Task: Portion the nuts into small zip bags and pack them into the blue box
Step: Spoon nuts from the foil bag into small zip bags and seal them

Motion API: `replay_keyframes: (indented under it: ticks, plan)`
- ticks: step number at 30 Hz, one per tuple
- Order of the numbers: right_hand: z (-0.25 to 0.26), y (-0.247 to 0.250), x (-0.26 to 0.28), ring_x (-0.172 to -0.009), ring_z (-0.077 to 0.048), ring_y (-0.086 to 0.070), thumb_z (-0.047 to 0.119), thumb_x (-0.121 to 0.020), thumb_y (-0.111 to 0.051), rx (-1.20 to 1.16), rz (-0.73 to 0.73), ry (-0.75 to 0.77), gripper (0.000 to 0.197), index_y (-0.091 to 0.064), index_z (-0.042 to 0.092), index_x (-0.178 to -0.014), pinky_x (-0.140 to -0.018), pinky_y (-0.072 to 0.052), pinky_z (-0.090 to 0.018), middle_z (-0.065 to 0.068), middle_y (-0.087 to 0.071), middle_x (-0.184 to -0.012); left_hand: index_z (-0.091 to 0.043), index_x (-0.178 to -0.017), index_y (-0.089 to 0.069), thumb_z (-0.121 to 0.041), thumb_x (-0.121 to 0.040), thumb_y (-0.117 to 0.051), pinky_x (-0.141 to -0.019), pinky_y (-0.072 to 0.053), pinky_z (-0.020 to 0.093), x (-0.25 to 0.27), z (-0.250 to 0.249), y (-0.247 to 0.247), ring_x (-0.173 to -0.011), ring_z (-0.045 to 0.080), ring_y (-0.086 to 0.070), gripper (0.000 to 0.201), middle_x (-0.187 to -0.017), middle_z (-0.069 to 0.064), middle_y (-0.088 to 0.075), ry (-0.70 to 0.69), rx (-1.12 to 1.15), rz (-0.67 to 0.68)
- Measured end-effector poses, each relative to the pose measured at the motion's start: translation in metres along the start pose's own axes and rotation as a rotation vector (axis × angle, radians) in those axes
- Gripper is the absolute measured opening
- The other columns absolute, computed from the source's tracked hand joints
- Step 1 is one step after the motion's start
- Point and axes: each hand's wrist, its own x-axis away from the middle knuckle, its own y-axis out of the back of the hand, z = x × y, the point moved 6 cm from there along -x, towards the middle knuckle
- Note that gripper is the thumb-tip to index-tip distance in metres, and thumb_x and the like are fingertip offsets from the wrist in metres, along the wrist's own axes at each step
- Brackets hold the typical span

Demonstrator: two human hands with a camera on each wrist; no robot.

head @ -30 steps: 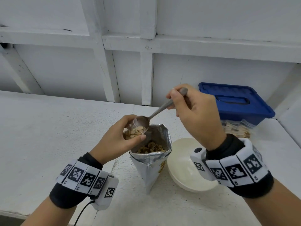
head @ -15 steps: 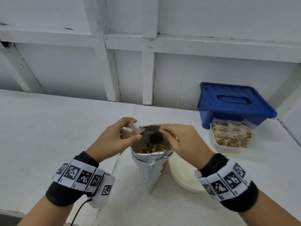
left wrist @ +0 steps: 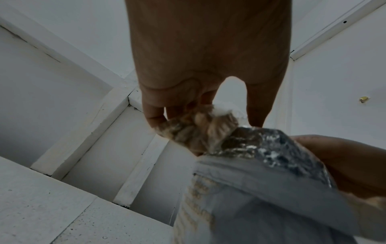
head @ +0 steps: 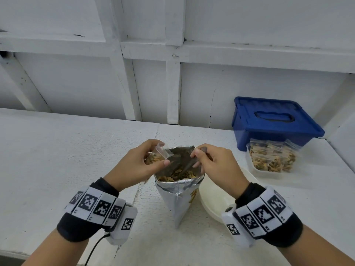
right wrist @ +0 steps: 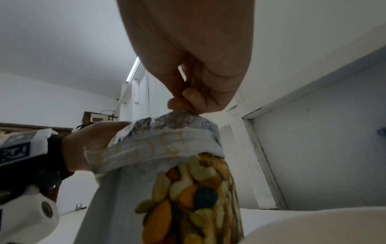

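1. Small zip bag, partly filled with nuts: we see it held at the left rim of the foil nut pouch.
2. Left hand: fingers and thumb curled round the zip bag.
3. Right hand: pinching a spoon handle; the spoon dips into the pouch.
4. White bowl: just right of the pouch.
5. Blue box, lid on: at the back right; a clear tub of filled bags stands before it.

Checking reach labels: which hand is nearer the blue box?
Right. The right hand holds a spoon in the foil nut bag, nearer the blue box; the left hand is beyond the bag's far side.
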Motion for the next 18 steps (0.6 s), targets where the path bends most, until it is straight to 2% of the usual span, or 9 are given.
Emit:
replay_keyframes:
  ticks: [4, 6, 9, 13, 15, 18]
  plan:
    - [-0.014, 0.015, -0.002, -0.047, -0.002, -0.053, 0.019, -0.096, -0.045, -0.105, -0.086, -0.127, 0.027, -0.063, 0.020, -0.075, -0.051, -0.041, -0.011, 0.005, -0.062, -0.056, -0.032, -0.114, -0.049, -0.045, -0.076, -0.067, -0.067, -0.047, 0.010, 0.001, -0.001, 0.000, -0.085, 0.006, -0.063, 0.044, -0.104, -0.010, -0.063, -0.002, -0.003, 0.006]
    - [-0.024, 0.022, -0.003, -0.047, -0.002, -0.051, 0.020, -0.096, -0.044, -0.152, -0.126, -0.187, 0.028, -0.064, 0.018, -0.076, -0.052, -0.040, -0.015, 0.003, -0.063, -0.055, -0.030, -0.116, -0.048, -0.038, -0.079, -0.067, -0.067, -0.047, 0.009, 0.001, -0.003, 0.002, -0.085, 0.006, -0.062, 0.042, -0.104, -0.010, -0.061, -0.009, -0.019, 0.012]
    - [-0.035, 0.029, -0.001, -0.047, -0.006, -0.051, 0.019, -0.097, -0.043, -0.247, -0.183, -0.266, 0.029, -0.063, 0.014, -0.076, -0.050, -0.040, -0.021, -0.006, -0.068, -0.062, -0.031, -0.116, -0.047, -0.051, -0.074, -0.067, -0.067, -0.047, 0.008, 0.003, -0.007, 0.002, -0.088, 0.003, -0.060, 0.050, -0.103, -0.015, -0.059, -0.019, -0.040, 0.043]
    - [-0.038, 0.045, 0.001, -0.046, -0.007, -0.049, 0.014, -0.097, -0.042, -0.336, -0.262, -0.297, 0.029, -0.061, 0.011, -0.075, -0.045, -0.039, -0.019, -0.010, -0.066, -0.064, -0.039, -0.114, -0.044, -0.068, -0.060, -0.054, -0.071, -0.050, 0.011, 0.004, -0.008, 0.006, -0.094, -0.002, -0.057, 0.062, -0.103, -0.023, -0.056, -0.039, -0.122, 0.058]
    - [-0.037, 0.053, 0.001, -0.046, -0.008, -0.049, 0.014, -0.096, -0.042, -0.334, -0.288, -0.286, 0.028, -0.061, 0.011, -0.076, -0.045, -0.039, -0.020, -0.010, -0.066, -0.064, -0.038, -0.116, -0.045, -0.071, -0.058, -0.049, -0.073, -0.047, 0.011, 0.004, -0.009, 0.009, -0.094, -0.003, -0.056, 0.067, -0.103, -0.021, -0.056, -0.047, -0.185, 0.051]
    - [-0.033, 0.066, 0.000, -0.046, -0.007, -0.048, 0.013, -0.096, -0.043, -0.340, -0.319, -0.263, 0.027, -0.062, 0.009, -0.078, -0.044, -0.039, -0.019, -0.008, -0.066, -0.062, -0.029, -0.125, -0.046, -0.065, -0.063, -0.054, -0.070, -0.039, 0.005, 0.005, -0.013, 0.011, -0.089, -0.003, -0.053, 0.072, -0.106, -0.016, -0.054, -0.057, -0.282, 0.064]
